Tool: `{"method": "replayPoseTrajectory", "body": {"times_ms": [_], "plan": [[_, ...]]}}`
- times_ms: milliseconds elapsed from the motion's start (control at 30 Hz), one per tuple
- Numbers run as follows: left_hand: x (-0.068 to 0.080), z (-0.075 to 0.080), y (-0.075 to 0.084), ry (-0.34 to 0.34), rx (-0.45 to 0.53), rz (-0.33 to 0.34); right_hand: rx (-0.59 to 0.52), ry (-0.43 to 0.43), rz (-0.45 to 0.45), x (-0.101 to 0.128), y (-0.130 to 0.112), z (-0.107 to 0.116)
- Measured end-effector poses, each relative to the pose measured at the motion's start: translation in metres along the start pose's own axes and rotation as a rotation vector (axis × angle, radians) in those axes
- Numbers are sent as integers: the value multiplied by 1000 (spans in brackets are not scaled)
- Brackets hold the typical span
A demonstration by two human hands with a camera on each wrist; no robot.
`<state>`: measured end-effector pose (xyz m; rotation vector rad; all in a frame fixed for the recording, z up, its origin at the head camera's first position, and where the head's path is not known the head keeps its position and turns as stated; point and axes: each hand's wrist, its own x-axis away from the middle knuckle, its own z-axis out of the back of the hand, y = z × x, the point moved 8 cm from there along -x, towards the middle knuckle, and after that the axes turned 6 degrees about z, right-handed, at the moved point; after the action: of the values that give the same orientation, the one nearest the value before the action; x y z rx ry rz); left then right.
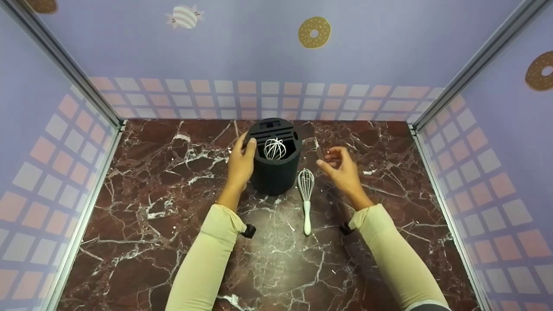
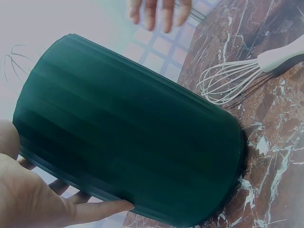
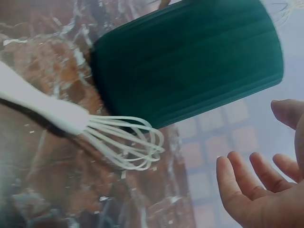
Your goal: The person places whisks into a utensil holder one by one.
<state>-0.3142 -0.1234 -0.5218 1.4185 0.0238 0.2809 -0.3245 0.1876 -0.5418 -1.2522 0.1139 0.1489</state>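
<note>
A dark red, white-veined marble bench (image 1: 164, 242) sits between lilac walls (image 1: 389, 56) with pastel checks and doughnut pictures; no writing shows. The left hand (image 1: 240, 166) grips the upright dark ribbed holder (image 1: 275, 172), a wire whisk head (image 1: 274, 149) inside. The right hand (image 1: 341, 170) hovers loosely curled, empty, near the white-handled whisk (image 1: 306, 201) lying just beside the holder.

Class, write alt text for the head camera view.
A person's left hand grips a dark round utensil holder with a whisk standing inside, on a marble counter. The right hand hovers empty beside a white-handled whisk lying flat.
</note>
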Motion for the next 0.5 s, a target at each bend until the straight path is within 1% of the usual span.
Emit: {"method": "replayPoseTrajectory", "body": {"times_ms": [100,167,300,500], "plan": [[0,0,0,15,-1,1,-39,-6,-44,5,16,-6],[0,1,1,22,-1,1,-44,-6,-73,10,25,-10],[1,1,1,23,-8,4,-16,-1,-104,17,39,-17],[1,1,1,20,-11,11,32,-6,-134,25,49,-25]]}}
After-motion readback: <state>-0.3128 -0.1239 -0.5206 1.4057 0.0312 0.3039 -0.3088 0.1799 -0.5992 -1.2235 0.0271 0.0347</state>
